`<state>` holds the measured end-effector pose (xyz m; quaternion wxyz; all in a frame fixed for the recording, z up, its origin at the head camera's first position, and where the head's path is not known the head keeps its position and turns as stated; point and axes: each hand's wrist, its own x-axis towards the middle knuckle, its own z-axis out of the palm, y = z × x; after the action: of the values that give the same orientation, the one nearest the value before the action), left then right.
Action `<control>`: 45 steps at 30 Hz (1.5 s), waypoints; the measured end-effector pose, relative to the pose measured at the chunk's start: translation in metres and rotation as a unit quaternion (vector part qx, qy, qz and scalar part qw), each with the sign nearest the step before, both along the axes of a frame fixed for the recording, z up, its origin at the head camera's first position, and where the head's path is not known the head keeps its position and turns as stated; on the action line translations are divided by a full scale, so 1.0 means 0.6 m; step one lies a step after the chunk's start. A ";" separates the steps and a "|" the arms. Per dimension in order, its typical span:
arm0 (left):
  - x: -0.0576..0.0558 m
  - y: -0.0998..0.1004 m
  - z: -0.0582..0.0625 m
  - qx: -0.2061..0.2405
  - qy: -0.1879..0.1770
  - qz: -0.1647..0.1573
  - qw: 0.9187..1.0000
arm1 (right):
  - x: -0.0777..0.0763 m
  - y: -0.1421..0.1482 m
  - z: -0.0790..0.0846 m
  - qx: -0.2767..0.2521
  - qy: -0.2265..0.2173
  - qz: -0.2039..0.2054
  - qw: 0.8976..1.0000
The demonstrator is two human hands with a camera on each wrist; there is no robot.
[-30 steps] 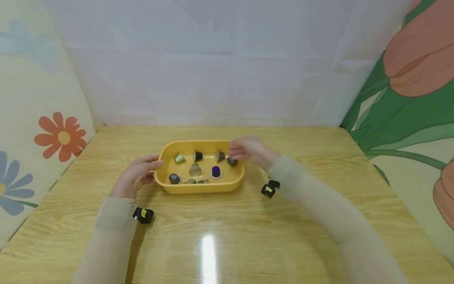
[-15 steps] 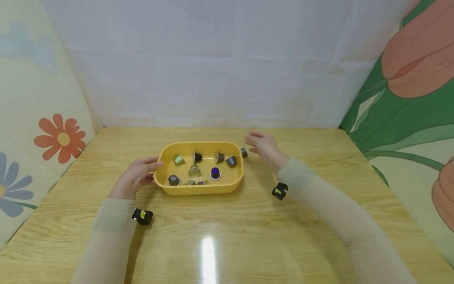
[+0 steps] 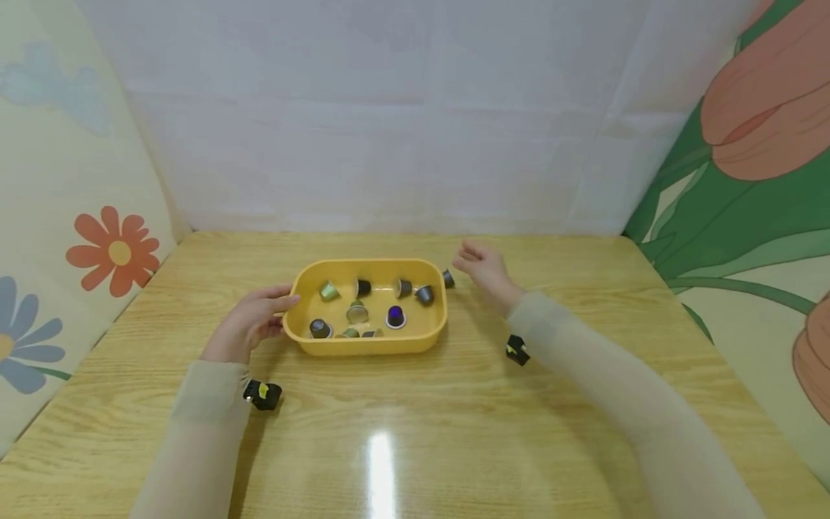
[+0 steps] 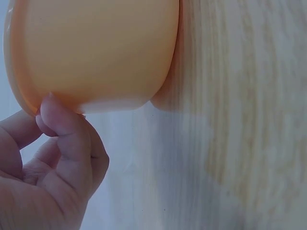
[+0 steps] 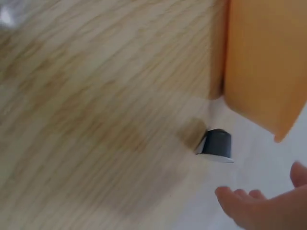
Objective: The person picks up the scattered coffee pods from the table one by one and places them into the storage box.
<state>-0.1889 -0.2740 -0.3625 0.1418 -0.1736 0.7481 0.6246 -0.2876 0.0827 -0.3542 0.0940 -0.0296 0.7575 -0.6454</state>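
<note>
A yellow plastic tub [image 3: 369,347] with rounded corners stands on the wooden table. Several coffee capsules lie inside it, among them a pale green one [image 3: 329,290], a purple-topped one [image 3: 395,316] and a dark grey one [image 3: 424,294]. My left hand [image 3: 253,321] pinches the tub's left rim, thumb over the edge; in the left wrist view its fingers [image 4: 67,124] curl against the outer wall. Just outside the tub's right end a dark capsule [image 3: 449,279] sits on the table. My right hand [image 3: 486,268] hovers beside that capsule, fingers loosely bent and holding nothing, with a gap in the right wrist view.
A white cloth backdrop [image 3: 402,130] rises behind the table's far edge. Flower-patterned panels flank the table [image 3: 454,432] on the left and right. Each wrist carries a small black camera, the left one [image 3: 262,395] low over the table.
My right hand has moved from over the tub's right end to the right, outside it. The dark capsule beside the tub has come into view. My left hand keeps its hold.
</note>
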 end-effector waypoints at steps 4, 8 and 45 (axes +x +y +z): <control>0.002 0.003 0.000 0.001 0.006 -0.003 1.000 | -0.005 0.008 -0.013 0.086 0.005 0.058 0.995; 0.003 0.006 0.000 -0.002 0.009 -0.005 1.000 | -0.013 0.015 -0.024 0.144 0.021 0.109 0.983; 0.002 0.008 0.005 0.003 -0.017 0.003 1.000 | -0.069 0.005 -0.069 0.263 0.110 0.217 0.934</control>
<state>-0.1877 -0.2694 -0.3595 0.1535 -0.1857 0.7432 0.6243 -0.3288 0.0859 -0.3955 0.1521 -0.2382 0.8808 -0.3798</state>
